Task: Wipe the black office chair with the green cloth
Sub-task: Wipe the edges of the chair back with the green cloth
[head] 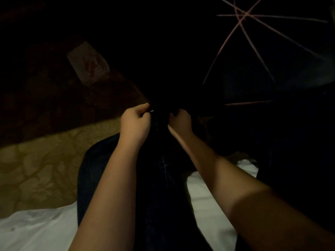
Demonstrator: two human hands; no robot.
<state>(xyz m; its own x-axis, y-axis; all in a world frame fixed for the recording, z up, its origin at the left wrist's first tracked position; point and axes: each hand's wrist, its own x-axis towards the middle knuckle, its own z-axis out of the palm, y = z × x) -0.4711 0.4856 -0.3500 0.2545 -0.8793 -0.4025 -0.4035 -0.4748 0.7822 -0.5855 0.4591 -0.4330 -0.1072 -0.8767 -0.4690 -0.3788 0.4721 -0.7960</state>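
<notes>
To the left of your left hand point(135, 122) the way lies open over a tan patterned woven mat point(41, 169). Only a flat clear plastic packet point(88, 64) lies farther ahead. The gap to your right hand point(181, 121) is filled by black material point(160, 118) that both grip. Ahead and right of the right hand, thin pinkish ribs point(243, 14) fan out and bar the way. Beneath your forearms, dark blue denim legs point(163, 196) and white sheeting point(36, 229) close the room. Straight ahead is too dark to tell.

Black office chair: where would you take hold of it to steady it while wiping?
Probably a spoke of its star base, fingers wrapped round it from the near side: the spokes are slim, bare and fan toward the person. The left hand and right hand pinch a dark item, unclear what.
</notes>
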